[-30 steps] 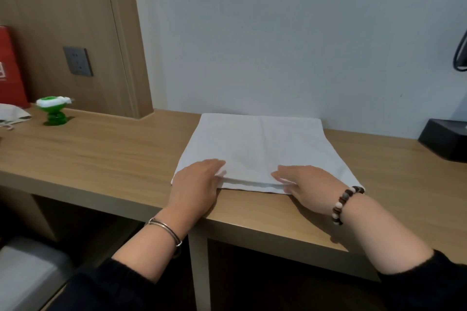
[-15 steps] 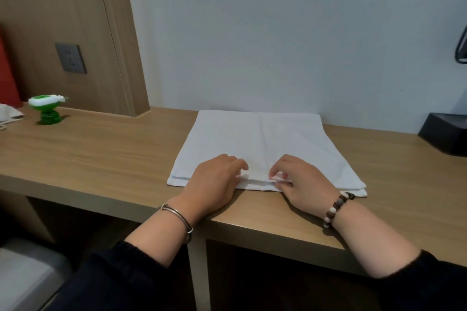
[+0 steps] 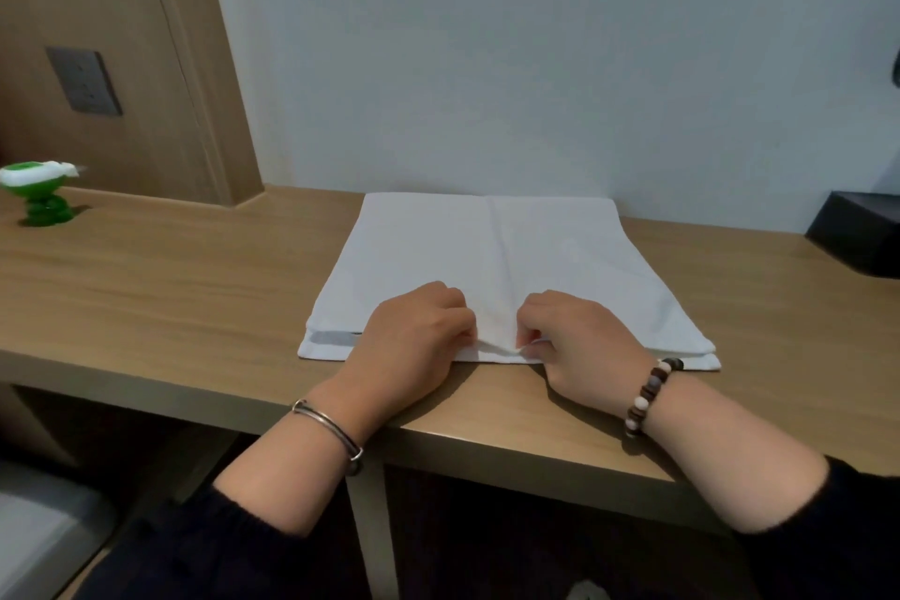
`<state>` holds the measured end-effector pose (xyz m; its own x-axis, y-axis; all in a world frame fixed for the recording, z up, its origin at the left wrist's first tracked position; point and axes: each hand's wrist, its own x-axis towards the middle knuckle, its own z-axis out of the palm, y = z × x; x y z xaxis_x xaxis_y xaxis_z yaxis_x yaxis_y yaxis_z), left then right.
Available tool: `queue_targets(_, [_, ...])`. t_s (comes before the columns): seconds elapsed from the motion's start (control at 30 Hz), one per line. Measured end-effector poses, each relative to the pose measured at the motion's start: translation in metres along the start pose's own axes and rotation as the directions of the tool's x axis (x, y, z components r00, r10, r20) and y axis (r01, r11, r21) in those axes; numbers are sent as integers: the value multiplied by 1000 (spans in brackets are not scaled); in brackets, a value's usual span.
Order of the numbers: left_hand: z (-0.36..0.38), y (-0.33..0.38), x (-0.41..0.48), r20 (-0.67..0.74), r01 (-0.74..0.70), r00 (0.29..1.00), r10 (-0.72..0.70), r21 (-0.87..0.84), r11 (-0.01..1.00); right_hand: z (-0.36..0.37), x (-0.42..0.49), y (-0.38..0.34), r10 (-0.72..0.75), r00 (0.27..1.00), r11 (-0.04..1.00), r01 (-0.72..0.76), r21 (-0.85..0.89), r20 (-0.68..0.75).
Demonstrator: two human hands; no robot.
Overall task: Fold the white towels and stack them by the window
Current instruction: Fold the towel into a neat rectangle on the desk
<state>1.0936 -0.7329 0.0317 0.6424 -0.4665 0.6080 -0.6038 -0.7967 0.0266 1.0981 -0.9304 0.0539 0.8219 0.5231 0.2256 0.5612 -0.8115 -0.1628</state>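
one white towel (image 3: 487, 253), folded flat into a soft rectangle, lies on the wood-grain tabletop (image 3: 170, 287) against a pale wall. two hands, left hand (image 3: 414, 346) and right hand (image 3: 579, 341), pinch its near edge with curled fingers. one green toy (image 3: 41, 195), one black box (image 3: 862, 234), one grey socket (image 3: 84, 80)

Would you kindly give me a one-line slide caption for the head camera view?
Left hand and right hand pinch the near edge of a folded white towel on a wooden desk.

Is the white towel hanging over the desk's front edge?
No, the white towel lies wholly on the wooden desk, its near edge short of the front.
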Motion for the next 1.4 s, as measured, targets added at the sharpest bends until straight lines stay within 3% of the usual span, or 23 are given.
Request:
queue_targets(0.1, [-3, 1, 1, -22, -93, 995, 95, 69, 993, 1, 2, -2, 39, 999, 999, -39, 4, 5])
queue_targets(0.23, [-6, 2, -3, 65, -147, 988, 142, 70, 987, 0, 0, -3, 74, 997, 997, -73, 26, -25])
queue_targets(0.4, [-5, 0, -8, 75, -62, 995, 63, -17, 998, 0, -8, 0, -42, 986, 997, 50, 50, -160])
queue_targets(0.53, [-7, 2, -9, 85, -27, 996, 32, -49, 998, 0, -11, 4, -51, 998, 998, 53, 38, -40])
queue_targets(0.67, [-9, 1, -8, 161, 149, 979, -121, -174, 973, -1, -10, 6, -18, 1000, 993, 21, 119, -26])
queue_targets(0.8, [-7, 1, -5, 200, 192, 968, -153, -192, 963, -1, -5, 5, 18, 1000, 989, -17, 149, -8])
queue_targets(0.97, [-8, 4, -7, 143, 87, 988, -61, -182, 979, 3, -8, 1, -84, 996, 996, 84, 9, -26])
queue_targets(1.03, [-10, 2, -9, 138, 38, 990, -17, -153, 987, 3, -8, 2, -93, 996, 995, 93, 30, -6])
queue_targets(1.17, [-10, 2, -13, 113, 19, 994, -8, -90, 996, -6, -7, 12, 71, 997, 952, -80, 296, 41])
queue_targets(1.27, [-10, 3, -12, 106, 77, 992, -72, -46, 996, -5, -8, 12, 191, 982, 955, -185, 233, -2])
queue_targets(1.4, [-7, 22, -2, 93, 199, 974, -206, 75, 977, -1, -10, 4, 176, 984, 973, -171, 152, -15])
